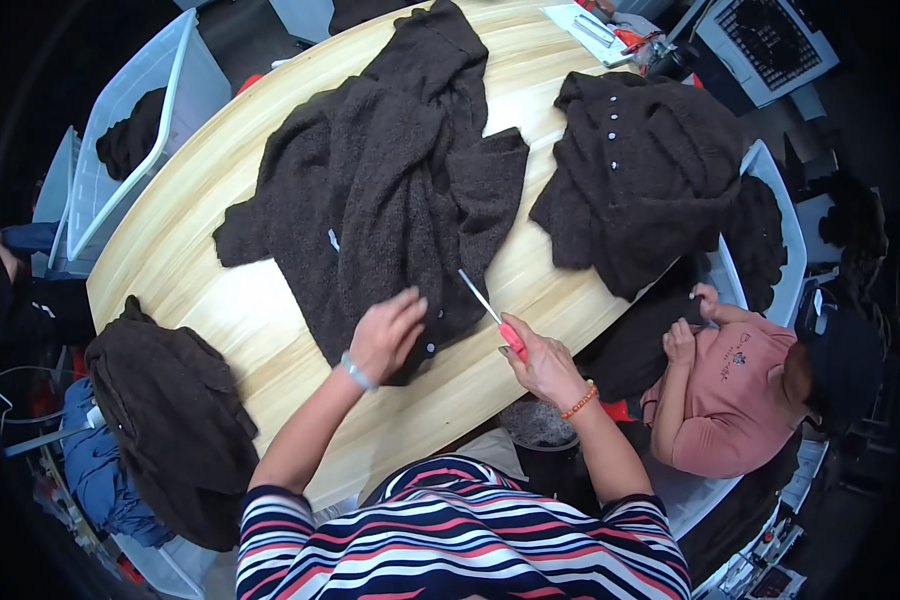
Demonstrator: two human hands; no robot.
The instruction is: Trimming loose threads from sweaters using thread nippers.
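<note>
A dark brown knitted cardigan (370,200) lies spread and rumpled across the middle of the table, with small pale buttons near its close edge and a white label on it. My left hand (388,335) is over its near part, fingers stretched out and holding nothing; whether the fingertips touch the knit I cannot tell. In my right hand (543,362) is a pair of red-handled scissors (513,338), its slim metal blades pointing up and left, close to the cardigan's right edge.
Another brown buttoned cardigan (660,170) lies on the right of the wooden table (270,300). A brown garment (170,420) hangs over the left edge. Plastic bins (170,130) stand around. A person in a pink shirt (730,400) sits at the right, handling dark cloth.
</note>
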